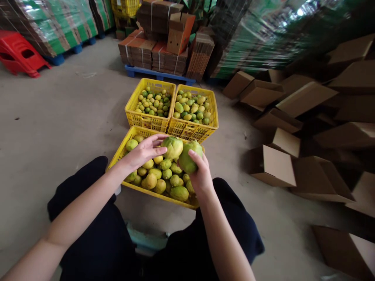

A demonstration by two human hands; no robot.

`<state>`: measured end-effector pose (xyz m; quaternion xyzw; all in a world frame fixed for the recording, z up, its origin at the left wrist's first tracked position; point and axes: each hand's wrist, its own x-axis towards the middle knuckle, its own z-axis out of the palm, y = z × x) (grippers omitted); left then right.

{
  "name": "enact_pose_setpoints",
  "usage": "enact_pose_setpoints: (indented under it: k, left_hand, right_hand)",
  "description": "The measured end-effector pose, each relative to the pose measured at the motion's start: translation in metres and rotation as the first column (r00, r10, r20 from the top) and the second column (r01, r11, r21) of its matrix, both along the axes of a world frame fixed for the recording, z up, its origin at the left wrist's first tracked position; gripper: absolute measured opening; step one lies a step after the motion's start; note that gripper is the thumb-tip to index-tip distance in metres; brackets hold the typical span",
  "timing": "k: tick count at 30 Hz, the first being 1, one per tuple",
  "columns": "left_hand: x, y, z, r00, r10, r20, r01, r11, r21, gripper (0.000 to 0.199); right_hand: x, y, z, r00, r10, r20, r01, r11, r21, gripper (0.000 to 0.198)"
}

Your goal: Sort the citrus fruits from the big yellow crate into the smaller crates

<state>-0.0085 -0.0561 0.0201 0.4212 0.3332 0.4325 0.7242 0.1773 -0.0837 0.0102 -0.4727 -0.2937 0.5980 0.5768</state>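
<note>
My left hand [148,150] is closed on a large yellow-green lemon [172,147], thumb along its near side. Beside it, my right hand [200,169] grips a greener large lemon [189,159], with the thumb over its front. The two fruits are close together, held above the near yellow crate [123,150]. That crate holds many yellow and green lemons [160,186] of mixed sizes. My hands and forearms hide part of its contents and far rim.
Two more yellow crates of lemons, a left one [148,121] and a right one [190,130], stand just beyond. Open cardboard boxes [278,166] lie heaped to the right. Behind are flattened cartons [137,50] on a blue pallet [158,74]. A red stool [22,52] is far left.
</note>
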Motion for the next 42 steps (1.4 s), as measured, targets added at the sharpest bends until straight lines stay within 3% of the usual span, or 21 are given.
enact_pose_setpoints:
  k: [7,12,15,18,23,30,34,37,39,42]
  left_hand:
    - [0.009,-0.001,-0.003,0.998,0.047,0.051,-0.035,0.977,-0.210,0.039]
    - [0.020,-0.007,0.001,0.992,0.113,-0.062,-0.123,0.971,-0.206,0.037]
    - [0.019,-0.006,0.001,0.983,0.069,-0.170,-0.108,0.967,-0.231,0.035]
    - [0.014,-0.001,-0.001,0.977,-0.028,-0.211,-0.035,0.957,-0.290,0.055]
    - [0.012,0.004,-0.006,0.978,-0.102,-0.183,0.029,0.932,-0.360,0.067]
    - [0.016,0.004,-0.005,0.976,-0.126,-0.180,0.048,0.922,-0.384,0.066]
    - [0.016,0.003,-0.003,0.967,-0.073,-0.244,-0.006,0.951,-0.308,0.056]
    - [0.015,0.000,-0.004,0.940,0.134,-0.313,-0.175,0.979,-0.106,0.050]
    - [0.014,-0.001,-0.004,0.913,0.230,-0.337,-0.227,0.973,0.048,0.062]
    - [0.013,-0.001,-0.002,0.918,0.229,-0.324,-0.170,0.965,0.202,0.068]
  right_hand:
    - [-0.001,0.000,-0.003,0.998,0.039,-0.053,-0.039,0.999,0.003,0.036]
    - [-0.007,-0.001,-0.006,0.989,0.102,-0.107,-0.103,0.995,-0.003,0.027]
    - [-0.008,0.001,-0.005,0.995,0.027,-0.097,-0.032,0.998,-0.047,0.025]
    - [-0.008,0.003,-0.004,0.994,-0.037,-0.103,0.023,0.991,-0.134,0.028]
    - [-0.008,0.006,-0.006,0.976,0.129,-0.174,-0.174,0.945,-0.277,0.039]
    - [-0.007,0.009,-0.009,0.967,0.200,-0.157,-0.232,0.947,-0.221,0.047]
    - [-0.009,0.006,-0.009,0.989,0.126,-0.071,-0.135,0.981,-0.142,0.039]
    - [-0.007,0.002,-0.010,0.993,0.016,0.116,-0.019,0.999,0.029,0.043]
    - [-0.004,0.001,-0.011,0.963,-0.038,0.266,-0.010,0.984,0.176,0.054]
    - [0.000,0.000,-0.010,0.887,-0.150,0.436,-0.024,0.929,0.369,0.059]
